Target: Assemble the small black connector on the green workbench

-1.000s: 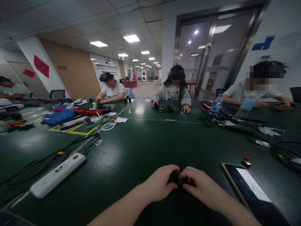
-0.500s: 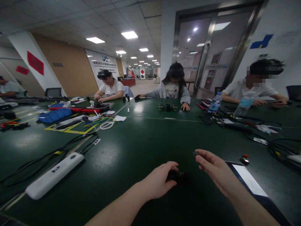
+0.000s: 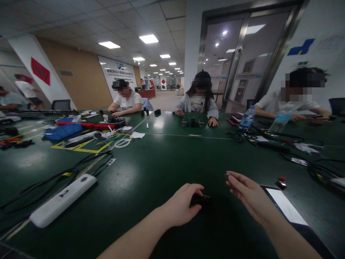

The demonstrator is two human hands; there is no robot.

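My left hand (image 3: 179, 207) rests low over the dark green table (image 3: 151, 180), its thumb and fingers closed around a small black object (image 3: 206, 200). That object is too dark to name, and the hand hides part of it. To its right, my right hand (image 3: 252, 196) is raised a little and pinches a tiny greyish piece (image 3: 227, 175) between thumb and fingertips. What kind of piece it is cannot be made out. The two hands are apart. A tablet-like device (image 3: 287, 207) with a bright screen lies beneath and beside my right forearm.
A small red-topped item (image 3: 281, 182) stands beyond the device. On the left lie a white power strip (image 3: 63, 200), black cables and a blue tray (image 3: 62, 131). Bottles (image 3: 247, 118) and cables are at the right. Several people sit around the table.
My right hand has turned slightly and shifted a little right with its tiny piece. My left hand stays nearly still. Opposite, a person's hand has drawn back from a black object.
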